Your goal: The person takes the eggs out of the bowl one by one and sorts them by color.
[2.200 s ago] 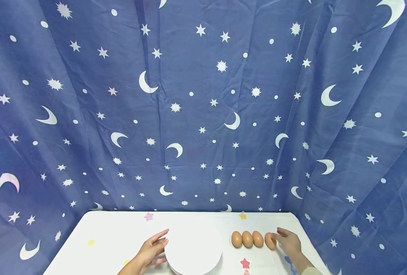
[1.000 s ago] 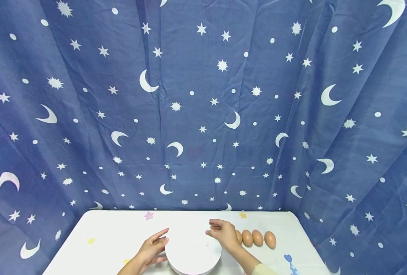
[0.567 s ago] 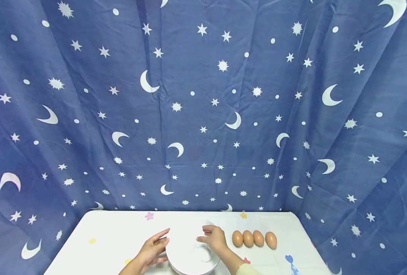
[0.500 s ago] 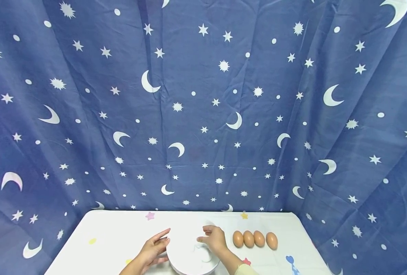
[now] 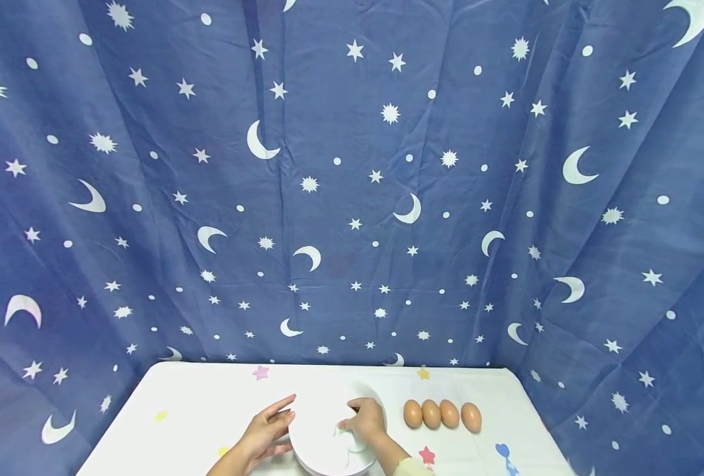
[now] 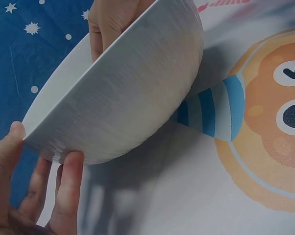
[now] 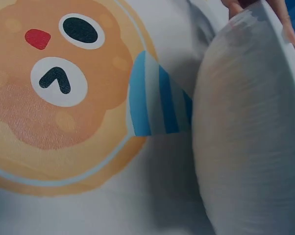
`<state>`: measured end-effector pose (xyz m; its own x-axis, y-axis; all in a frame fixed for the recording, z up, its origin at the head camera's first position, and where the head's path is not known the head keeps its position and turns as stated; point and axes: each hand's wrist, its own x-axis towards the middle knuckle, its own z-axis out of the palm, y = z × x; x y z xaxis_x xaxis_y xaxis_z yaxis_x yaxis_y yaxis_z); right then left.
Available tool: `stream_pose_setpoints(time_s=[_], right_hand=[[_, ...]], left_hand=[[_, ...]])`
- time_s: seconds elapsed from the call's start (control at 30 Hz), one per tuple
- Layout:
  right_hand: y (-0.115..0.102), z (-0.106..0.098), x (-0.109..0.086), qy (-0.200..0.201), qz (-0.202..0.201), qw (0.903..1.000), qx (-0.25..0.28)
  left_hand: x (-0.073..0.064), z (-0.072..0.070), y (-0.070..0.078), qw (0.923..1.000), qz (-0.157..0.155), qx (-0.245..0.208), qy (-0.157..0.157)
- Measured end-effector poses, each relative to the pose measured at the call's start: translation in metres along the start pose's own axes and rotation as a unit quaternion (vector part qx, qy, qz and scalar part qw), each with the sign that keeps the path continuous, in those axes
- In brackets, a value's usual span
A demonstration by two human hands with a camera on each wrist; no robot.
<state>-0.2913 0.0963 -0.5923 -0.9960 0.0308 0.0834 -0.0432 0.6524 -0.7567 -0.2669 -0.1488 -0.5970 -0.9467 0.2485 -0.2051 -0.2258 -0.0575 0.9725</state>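
A large white bowl [image 5: 318,436] stands at the front of the table. My left hand [image 5: 266,433] holds its left side, and in the left wrist view the thumb [image 6: 16,131] lies at the rim with fingertips against the outer wall. My right hand [image 5: 368,422] reaches down inside the bowl, fingers pointing inward. Whatever those fingers touch is hidden; the left wrist view shows only part of the right hand [image 6: 110,24] behind the rim. Several brown eggs [image 5: 431,414] lie in a row right of the bowl, the rightmost egg [image 5: 471,417] slightly apart.
The table wears a white cloth [image 5: 197,396] with printed figures, including a large round orange face [image 7: 54,98] close to the bowl. Behind and at both sides hangs a blue curtain [image 5: 340,198] with white moons and stars.
My right hand has left the rightmost egg, which stays on the table, moved left over the bowl and dipped deeper into it. My left hand keeps its place on the bowl.
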Motion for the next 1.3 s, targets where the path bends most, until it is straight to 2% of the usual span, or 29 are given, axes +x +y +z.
stream_pose_setpoints(time_s=[0.33,0.47,0.8,1.07,1.3], right_hand=[[-0.0025,0.0014,0.0016,0.005,-0.012,0.9996,0.023],[0.0008,0.0031,0.0005,0.013,-0.019,0.9996,0.017],[-0.0030,0.0035,-0.0004,0.010,0.011,0.9999,0.002],[-0.0042,0.0039,-0.0017,-0.002,-0.006,0.9999,0.012],[-0.0032,0.0012,-0.0011,-0.013,0.008,0.9993,0.033]], left_hand=[[0.0005,-0.0005,0.0028,1.0000,-0.004,-0.004,0.006],[0.0012,-0.0001,0.0027,0.9999,-0.009,-0.003,0.005],[0.0021,0.0009,0.0018,1.0000,-0.004,-0.004,0.002],[0.0004,-0.0010,-0.0001,1.0000,-0.007,0.005,0.003],[0.0022,0.0001,-0.0002,0.9999,-0.010,0.003,-0.001]])
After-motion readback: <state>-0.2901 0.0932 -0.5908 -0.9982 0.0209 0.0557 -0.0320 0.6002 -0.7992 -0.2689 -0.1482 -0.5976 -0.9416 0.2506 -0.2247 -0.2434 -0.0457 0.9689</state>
